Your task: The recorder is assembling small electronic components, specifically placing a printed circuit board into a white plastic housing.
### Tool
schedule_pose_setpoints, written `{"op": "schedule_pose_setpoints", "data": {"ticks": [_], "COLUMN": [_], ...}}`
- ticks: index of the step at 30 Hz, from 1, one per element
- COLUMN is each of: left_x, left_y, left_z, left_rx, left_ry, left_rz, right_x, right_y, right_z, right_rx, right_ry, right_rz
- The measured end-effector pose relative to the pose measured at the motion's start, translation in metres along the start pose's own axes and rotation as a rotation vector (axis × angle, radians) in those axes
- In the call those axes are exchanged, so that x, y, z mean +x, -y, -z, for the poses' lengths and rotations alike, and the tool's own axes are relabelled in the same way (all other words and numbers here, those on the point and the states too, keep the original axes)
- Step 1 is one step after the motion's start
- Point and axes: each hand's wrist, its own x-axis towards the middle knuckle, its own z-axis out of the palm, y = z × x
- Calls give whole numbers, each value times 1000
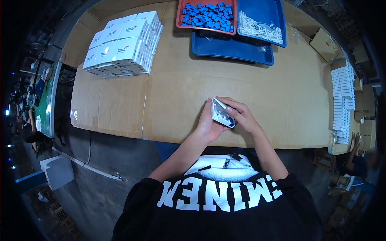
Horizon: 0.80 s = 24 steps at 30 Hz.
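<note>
White box (215,112), small and squarish, is held up over the near side of the cardboard-covered table (181,92), a bit right of the middle. Greyish face up top, white rim, dark blue bit at the near end. Left hand (209,126) is wrapped around its left side, right hand (242,114) has hold of the right, so both are gripping it. Hands hide the underside and much of the right edge, and honestly can't make out the tiny white bits on the face. Red tray (179,17) at the far side is cut off up top.
</note>
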Motion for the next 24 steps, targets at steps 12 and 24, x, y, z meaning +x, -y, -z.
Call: {"op": "schedule_pose_setpoints", "data": {"ticks": [12,24], "left_x": [5,7], "left_y": [0,-1], "left_z": [1,3], "left_rx": [49,72], "left_ry": [-24,-26], "left_rz": [9,34], "right_x": [3,3], "right_y": [5,8], "right_z": [0,-1], "right_rx": [-47,-71], "right_ry": [-8,-8], "right_rz": [-33,-28]}}
